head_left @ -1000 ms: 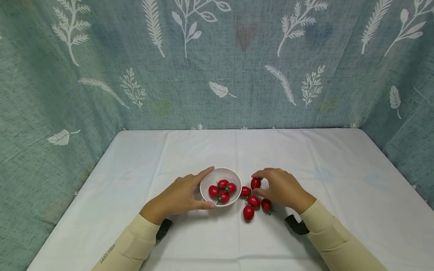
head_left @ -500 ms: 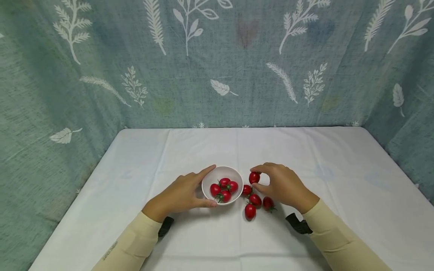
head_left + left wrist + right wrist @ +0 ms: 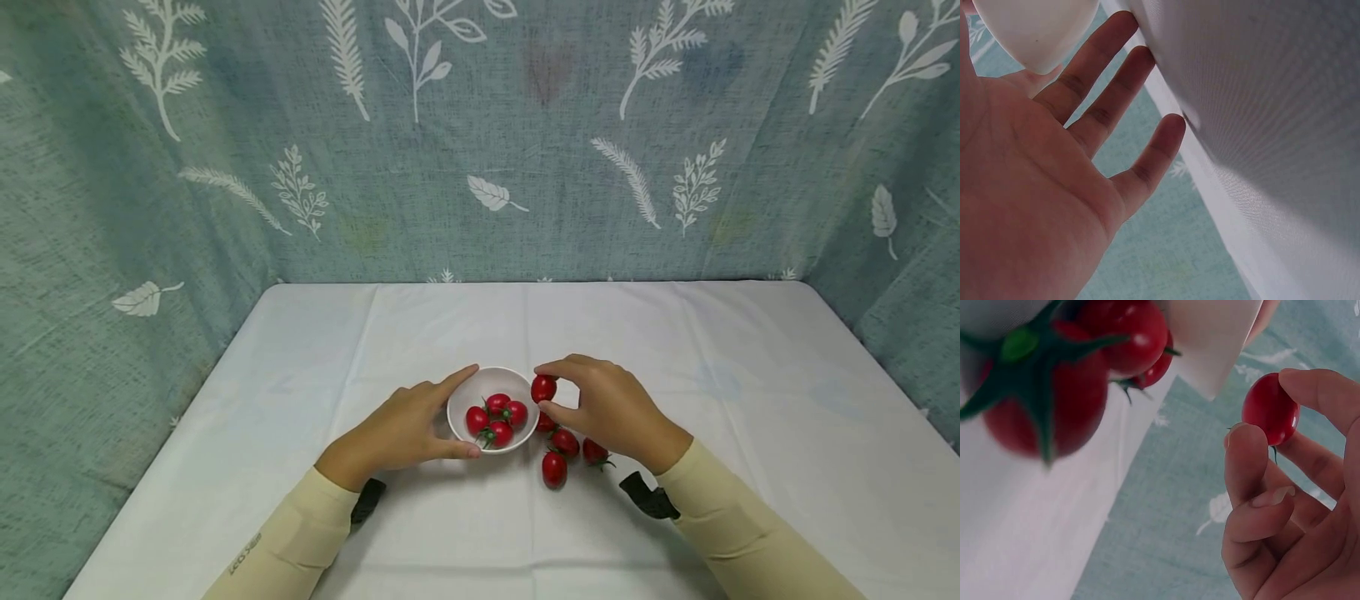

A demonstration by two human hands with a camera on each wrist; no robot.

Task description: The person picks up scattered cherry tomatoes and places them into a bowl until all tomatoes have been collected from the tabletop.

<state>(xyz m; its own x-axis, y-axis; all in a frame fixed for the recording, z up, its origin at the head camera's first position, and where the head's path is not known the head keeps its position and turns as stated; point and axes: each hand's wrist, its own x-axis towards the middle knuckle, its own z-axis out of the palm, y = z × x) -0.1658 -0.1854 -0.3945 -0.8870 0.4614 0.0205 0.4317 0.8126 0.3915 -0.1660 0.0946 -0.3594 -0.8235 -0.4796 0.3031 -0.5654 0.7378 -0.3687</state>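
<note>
My left hand (image 3: 401,429) holds the white bowl (image 3: 457,400) from its left side, index fingertip at the far rim and thumb at the near rim. In the left wrist view its other fingers (image 3: 1107,115) are spread and straight, beside the tablecloth. Several cherry tomatoes (image 3: 498,433) lie inside the bowl. Between thumb and fingertips, my right hand (image 3: 615,408) pinches a cherry tomato (image 3: 1266,406), raised just outside the bowl's right rim. On the table below it are several more cherry tomatoes (image 3: 554,469), some with green stems; one is partly hidden by the right hand.
A white cloth (image 3: 420,533) covers the table, with fold lines across it. Green-blue curtains (image 3: 420,208) with white leaf prints stand behind and at both sides. A black strap (image 3: 648,497) shows under the right wrist.
My right hand has lifted a cherry tomato off the group and carried it left to the bowl's right edge. The left hand and bowl stay in place; the camera view shifts slightly.
</note>
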